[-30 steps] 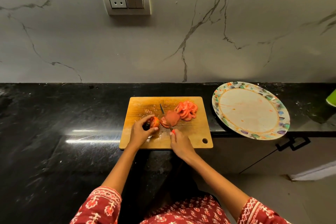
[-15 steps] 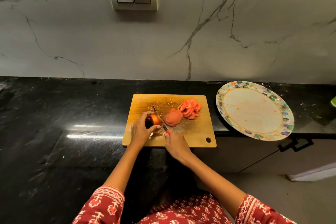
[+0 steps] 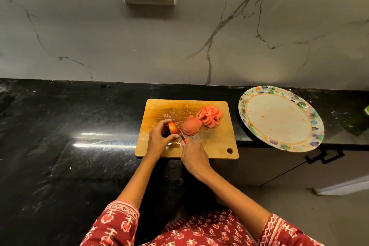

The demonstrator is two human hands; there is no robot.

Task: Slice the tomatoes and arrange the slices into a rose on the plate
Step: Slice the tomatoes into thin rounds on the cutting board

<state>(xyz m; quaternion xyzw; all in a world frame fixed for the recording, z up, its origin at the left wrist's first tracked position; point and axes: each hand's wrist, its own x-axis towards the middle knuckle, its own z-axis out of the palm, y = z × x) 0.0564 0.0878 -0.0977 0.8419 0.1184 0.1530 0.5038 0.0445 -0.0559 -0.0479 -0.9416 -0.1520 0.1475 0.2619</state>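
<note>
Two hands work on the wooden cutting board (image 3: 211,146) on the black bench (image 3: 60,146). The left hand (image 3: 157,140) pinches the small orange-red tomato piece (image 3: 173,128); the right hand (image 3: 194,158) grips the thin knife (image 3: 176,124), now cutting into it. Before, the blade lay among the red slices (image 3: 209,117).

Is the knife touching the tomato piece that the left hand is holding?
Touching. In the head view the knife blade lies right against the cut face of the tomato piece that the left hand grips, with no gap between them.
</note>
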